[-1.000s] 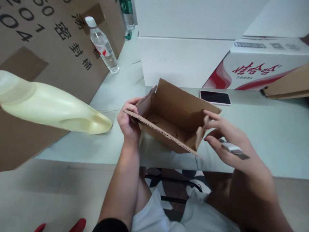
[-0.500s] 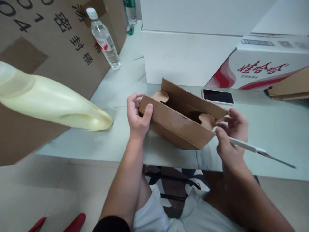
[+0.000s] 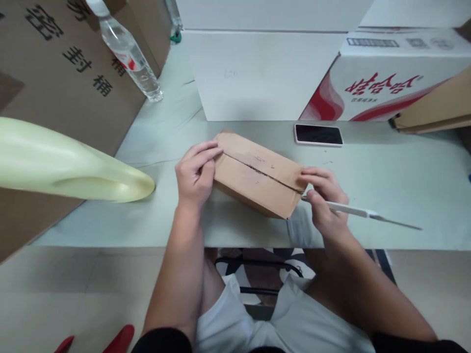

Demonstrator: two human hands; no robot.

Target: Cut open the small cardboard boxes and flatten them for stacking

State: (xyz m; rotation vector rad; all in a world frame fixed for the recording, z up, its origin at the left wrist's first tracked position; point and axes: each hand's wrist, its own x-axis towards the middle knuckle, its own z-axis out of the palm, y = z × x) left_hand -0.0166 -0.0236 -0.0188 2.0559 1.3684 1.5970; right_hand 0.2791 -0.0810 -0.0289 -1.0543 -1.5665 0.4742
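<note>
Carton [image 3: 257, 174] near table edge [image 3: 241, 243]

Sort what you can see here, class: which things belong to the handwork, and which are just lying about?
In the handwork:
- small cardboard box, left hand at one end, right hand at the other
- white-handled tool, in the right hand

Lying about:
- phone
- clear bottle
- pale yellow object
- red-and-white carton
- large brown carton

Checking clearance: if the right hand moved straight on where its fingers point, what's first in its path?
The cardboard box: the right hand seems to have its fingertips on the near end. Whether they'd push it or slide over the top is unclear.
</note>
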